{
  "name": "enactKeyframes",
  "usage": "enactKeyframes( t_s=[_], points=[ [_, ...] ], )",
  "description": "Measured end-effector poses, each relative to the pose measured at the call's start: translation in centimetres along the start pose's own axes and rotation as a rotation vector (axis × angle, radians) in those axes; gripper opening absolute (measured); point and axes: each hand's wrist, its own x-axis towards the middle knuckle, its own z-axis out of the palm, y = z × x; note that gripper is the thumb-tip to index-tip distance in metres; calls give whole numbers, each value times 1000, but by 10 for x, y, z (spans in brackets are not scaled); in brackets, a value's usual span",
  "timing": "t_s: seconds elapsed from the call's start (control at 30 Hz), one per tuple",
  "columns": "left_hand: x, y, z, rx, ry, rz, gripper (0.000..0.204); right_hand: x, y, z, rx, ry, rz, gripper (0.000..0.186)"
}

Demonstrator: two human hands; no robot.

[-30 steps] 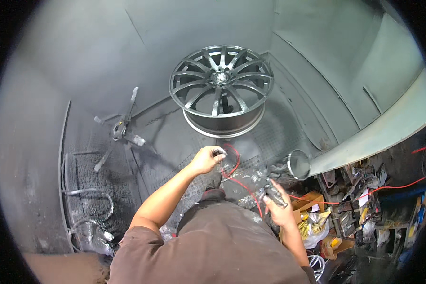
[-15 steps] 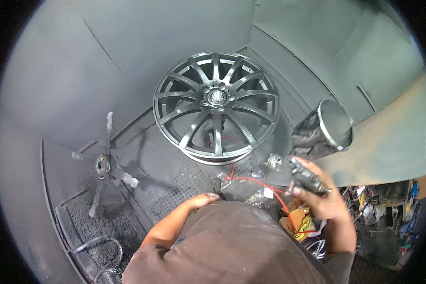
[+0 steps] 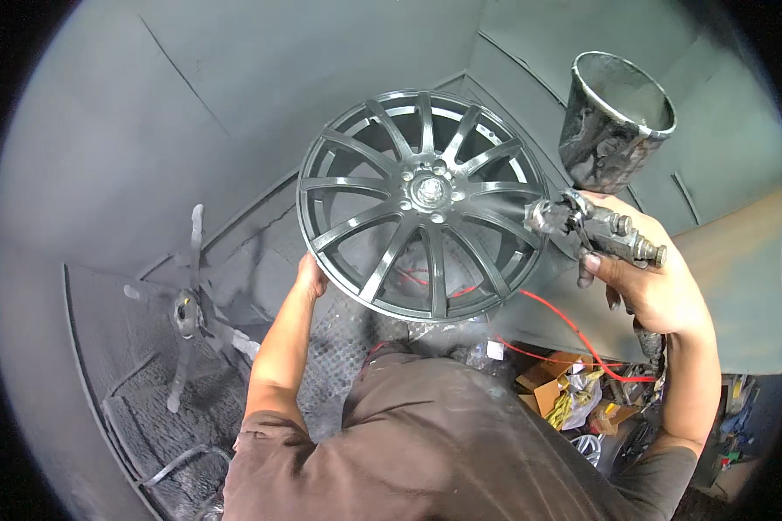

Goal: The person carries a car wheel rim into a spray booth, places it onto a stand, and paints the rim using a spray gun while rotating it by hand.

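The right hand [image 3: 660, 291] was closed around the handle of a gravity-feed spray gun [image 3: 598, 230], its fingers wrapped below the body and the paint-crusted cup [image 3: 613, 143] standing tilted above. The nozzle pointed left, toward the right-hand part of a dark grey multi-spoke alloy wheel [image 3: 432, 227]. The wheel sat before the far corner of the floor [image 3: 343, 347], face up and tipped toward the person, its pale centre cap [image 3: 430, 190] in the hub with the lug holes around it. The left hand [image 3: 314, 274] was at the wheel's near-left rim, touching it from the outside; its fingers were tucked out of sight, so I could not tell how far they were curled or whether they gripped it.

A red hose [image 3: 565, 323] ran from the wheel's near edge to below the gun's handle. Near the floor's left edge stood a four-armed stand [image 3: 185, 314], thick with grey coating, and a curved grey tube [image 3: 178, 466] lay nearer the person. By the floor's right edge was an open cardboard box [image 3: 546, 397] beside a yellow-and-white plastic bundle [image 3: 573, 401].
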Motion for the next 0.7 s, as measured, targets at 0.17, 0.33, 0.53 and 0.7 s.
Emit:
enactKeyframes(
  t_s=[0.17,0.33,0.53,0.7],
  points=[
    [12,-3,-7,116,73,-1,37,6,-5,-9,59,-53,-6,50],
    [-13,-14,11,196,109,42,37,11,-7,-15,19,-44,39,46],
    [-65,-46,38,140,102,2,43,5,34,-46,60,50,-208,42],
    [-107,-110,66,71,71,-67,45,-20,69,-79,45,64,-111,45]
  ],
)
